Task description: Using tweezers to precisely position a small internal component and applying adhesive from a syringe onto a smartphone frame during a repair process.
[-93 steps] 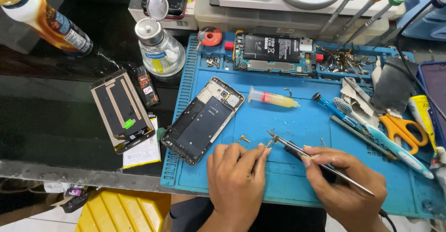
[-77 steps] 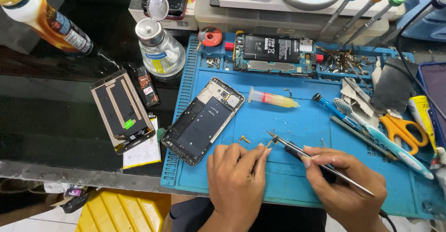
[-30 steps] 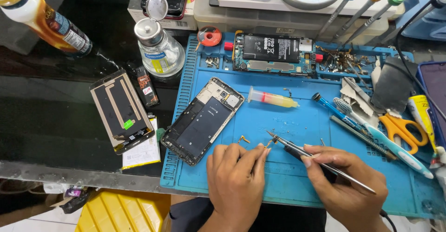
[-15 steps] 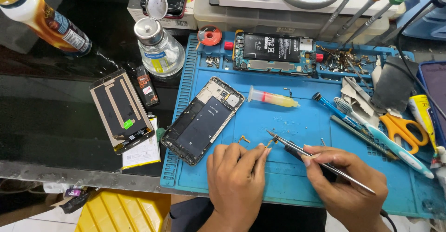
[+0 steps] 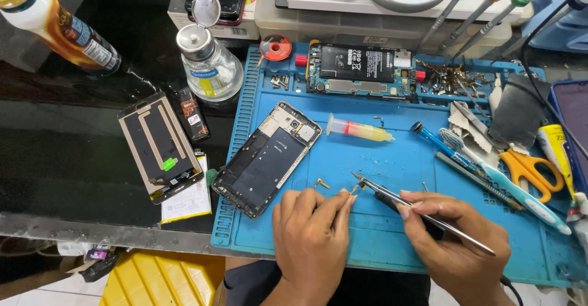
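On the blue silicone mat (image 5: 392, 165), the left hand (image 5: 312, 238) pinches a tiny gold flex part (image 5: 353, 189), light and fragile, at its edge, with the right hand's (image 5: 456, 245) pinched steel tweezers (image 5: 416, 211) at its three o'clock.

Left of your blue mat lies a detached phone screen (image 5: 160, 147); a white-labelled glass bottle (image 5: 210, 67) stands behind it.
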